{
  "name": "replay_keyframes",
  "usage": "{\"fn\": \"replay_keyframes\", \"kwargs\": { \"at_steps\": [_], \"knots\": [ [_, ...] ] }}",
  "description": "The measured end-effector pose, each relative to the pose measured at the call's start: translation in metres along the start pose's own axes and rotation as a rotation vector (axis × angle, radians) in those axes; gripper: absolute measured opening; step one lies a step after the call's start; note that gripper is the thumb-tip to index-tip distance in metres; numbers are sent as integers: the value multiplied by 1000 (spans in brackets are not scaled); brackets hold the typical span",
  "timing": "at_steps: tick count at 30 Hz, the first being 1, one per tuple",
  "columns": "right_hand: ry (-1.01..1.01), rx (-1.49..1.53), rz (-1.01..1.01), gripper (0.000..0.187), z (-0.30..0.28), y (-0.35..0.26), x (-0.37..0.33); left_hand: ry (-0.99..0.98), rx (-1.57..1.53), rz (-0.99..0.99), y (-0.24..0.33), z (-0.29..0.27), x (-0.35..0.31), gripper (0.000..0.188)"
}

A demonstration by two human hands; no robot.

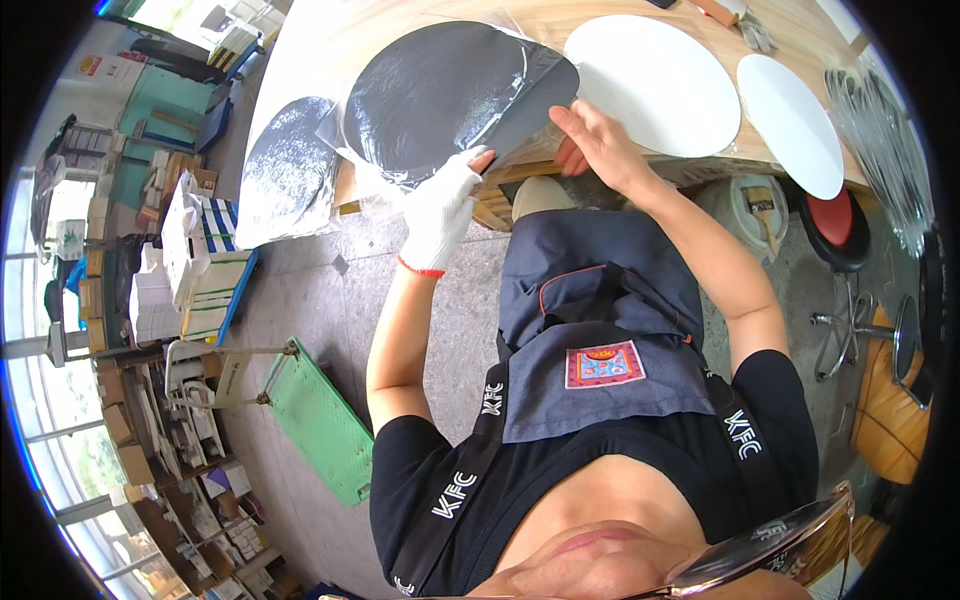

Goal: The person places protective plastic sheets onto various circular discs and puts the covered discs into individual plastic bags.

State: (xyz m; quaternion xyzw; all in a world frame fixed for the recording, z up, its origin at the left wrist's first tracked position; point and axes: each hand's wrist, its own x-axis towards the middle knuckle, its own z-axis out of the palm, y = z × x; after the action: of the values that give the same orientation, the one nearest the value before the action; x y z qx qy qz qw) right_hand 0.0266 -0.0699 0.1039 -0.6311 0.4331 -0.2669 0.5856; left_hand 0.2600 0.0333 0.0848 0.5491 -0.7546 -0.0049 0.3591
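Observation:
A large black round sheet (430, 95) lies partly inside a clear plastic bag (522, 28) at the table's near edge; its right part sticks out bare. My left hand (445, 205), in a white knit glove with a red cuff, grips the near edge of sheet and bag, one fingertip showing bare. My bare right hand (597, 142) is beside the sheet's right edge, fingers apart and holding nothing; whether a fingertip touches the rim I cannot tell. To the left rests another bagged black round sheet (290, 170). A white round sheet (655, 85) is on the right.
A second white round sheet (790, 125) and a pile of clear plastic bags (875, 150) lie along the table (330, 40) at right. Below stand a bucket with a brush (762, 215) and a red-black stool (832, 225). A green trolley (320, 425) is on the floor at left.

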Motion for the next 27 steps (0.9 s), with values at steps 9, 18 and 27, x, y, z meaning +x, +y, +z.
{"fn": "replay_keyframes", "kwargs": {
  "at_steps": [9, 18, 27],
  "knots": [
    [-93, 583, 76, 31, 23, 19, 16, -130, 13, -154, -57, -36, 39, 43],
    [3, 582, 234, 30, -50, 10, -44, -262, 499, 29, -124, -33, 33, 36],
    [77, 269, -90, 59, -216, 0, -127, -294, -345, -439, -20, -32, 98, 65]
  ]
}}
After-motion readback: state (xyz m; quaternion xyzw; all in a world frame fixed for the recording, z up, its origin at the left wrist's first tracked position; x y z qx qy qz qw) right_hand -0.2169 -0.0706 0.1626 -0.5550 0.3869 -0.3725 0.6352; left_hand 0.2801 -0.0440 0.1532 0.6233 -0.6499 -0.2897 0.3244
